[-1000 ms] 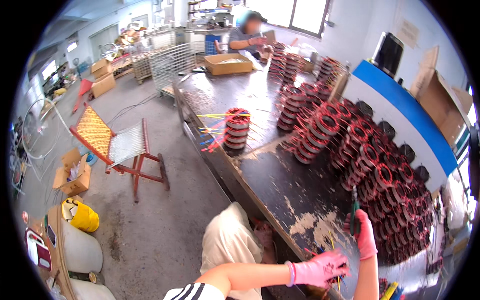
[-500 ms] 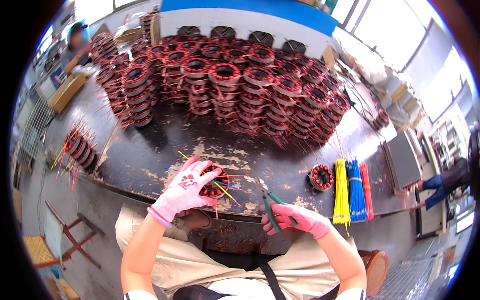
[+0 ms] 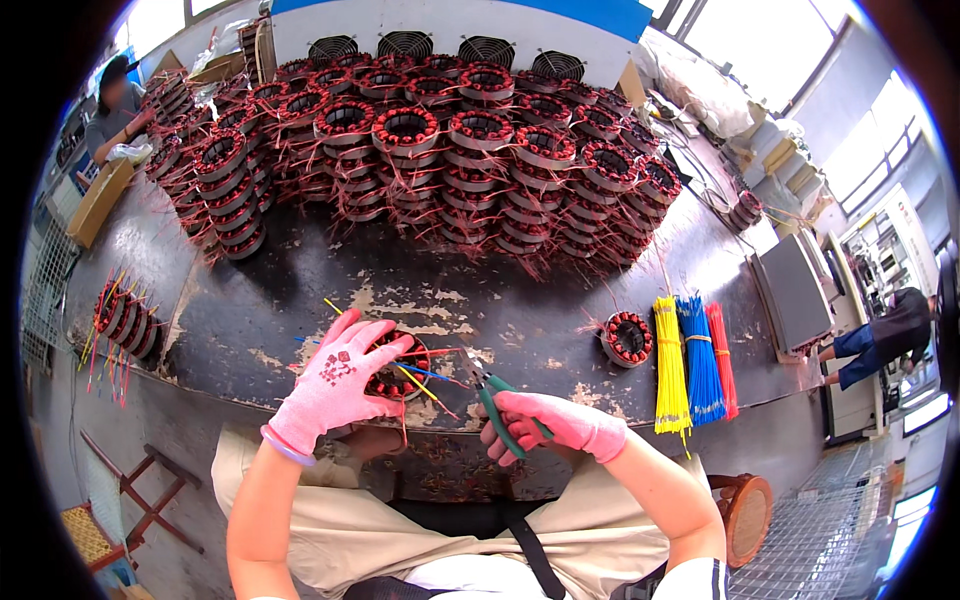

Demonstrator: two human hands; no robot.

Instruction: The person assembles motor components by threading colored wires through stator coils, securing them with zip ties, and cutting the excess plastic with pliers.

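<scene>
My left hand (image 3: pixel 342 375), in a pink glove, grips a wound motor stator (image 3: pixel 397 382) near the table's front edge, its fingers over the top and thumb on the near side. Red, blue and yellow wires stick out of this stator, mostly to the right. My right hand (image 3: pixel 555 425), also gloved in pink, is closed around green-handled cutting pliers (image 3: pixel 502 412). Their jaws point up and left, close to the tip of a red wire; whether they touch it I cannot tell. Part of the stator is hidden beneath my left hand.
Tall stacks of red-wound stators (image 3: pixel 450 160) fill the back of the table. Right of me are one loose stator (image 3: pixel 628 340) and bundles of yellow (image 3: pixel 671 365), blue (image 3: pixel 702 360) and red wires (image 3: pixel 722 360). A wired stator stack (image 3: pixel 128 320) lies left. Two other people are farther off.
The pliers in my right hand have moved left, bringing their jaws closer to the wire ends. My left hand stays on the stator. The whole view has shifted slightly.
</scene>
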